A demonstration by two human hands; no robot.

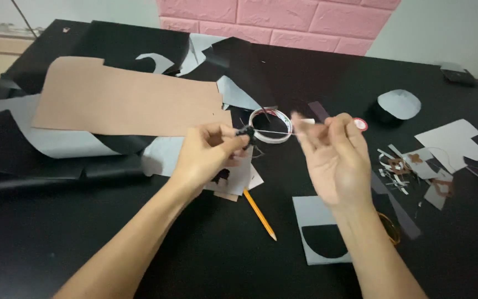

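My left hand (pixel 206 158) pinches a small black piece (pixel 245 132) between thumb and fingertips, just above the table. My right hand (pixel 333 158) is raised with its palm toward me, its fingertips pinching the end of a thin pale strip (pixel 272 132) that stretches left to the black piece. Behind the strip lies a white tape roll (pixel 255 117). An orange pencil (pixel 259 214) lies on the table below my hands.
A large tan sheet (pixel 123 99) and grey and black cut sheets (pixel 45 141) cover the left of the black table (pixel 206 254). A grey card with a black half-circle (pixel 322 235) lies by my right wrist. Paper scraps (pixel 416 166) and a grey-topped black round object (pixel 396 105) sit right.
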